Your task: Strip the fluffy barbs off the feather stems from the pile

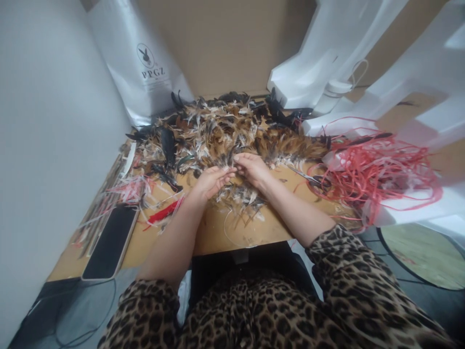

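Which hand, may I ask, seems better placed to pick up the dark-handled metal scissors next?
Probably the right hand: the dark-handled metal scissors lie on its side, near the tangled red strips, whereas the left hand is farther away.

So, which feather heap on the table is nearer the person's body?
The small, loose heap of brown-and-white feathers, just nearside of the left hand and right hand. The other, a far larger brown, white and black mound, spreads beyond them.

Feathers (225, 121) spread over the surface (214, 237) at frame centre; a smartphone (110, 242) lies at lower left, scissors (308, 178) right of centre, beside heaped ribbons (385, 169).
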A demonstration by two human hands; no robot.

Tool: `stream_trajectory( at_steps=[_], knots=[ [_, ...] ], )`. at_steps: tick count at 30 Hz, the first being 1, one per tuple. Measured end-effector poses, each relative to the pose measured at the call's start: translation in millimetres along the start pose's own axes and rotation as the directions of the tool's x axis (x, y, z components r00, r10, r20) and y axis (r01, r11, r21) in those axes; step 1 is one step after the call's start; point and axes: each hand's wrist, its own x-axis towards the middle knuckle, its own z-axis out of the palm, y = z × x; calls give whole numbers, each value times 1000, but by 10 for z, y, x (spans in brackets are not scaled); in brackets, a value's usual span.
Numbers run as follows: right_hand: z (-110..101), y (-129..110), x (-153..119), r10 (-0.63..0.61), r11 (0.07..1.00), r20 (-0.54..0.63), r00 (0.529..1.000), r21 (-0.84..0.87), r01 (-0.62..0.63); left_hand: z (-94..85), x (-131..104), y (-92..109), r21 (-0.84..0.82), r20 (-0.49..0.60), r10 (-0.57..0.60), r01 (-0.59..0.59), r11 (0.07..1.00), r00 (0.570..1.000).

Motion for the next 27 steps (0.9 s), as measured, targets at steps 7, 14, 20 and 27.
stream_trajectory(
  at_steps=[7, 14, 20, 27],
  knots=[
    [19, 70, 6, -29, 1000, 7, 1000, 1, 29, -37, 34, -8, -19, 2, 21, -21, 1000, 1000],
    [64, 101, -5, -126, 991, -60, 990, -44, 123, -34, 43, -22, -29, -27, -23, 22, 999, 999],
    [144, 114, -45, -200, 978, -91, 975, -83, 193, 13, 40, -34, -67, -45, -57, 54, 996, 997],
    [129, 163, -26, -292, 943, -129, 948, -202, 264, 24, 37, -27, -96, -68, -69, 63, 993, 995]
  ],
)
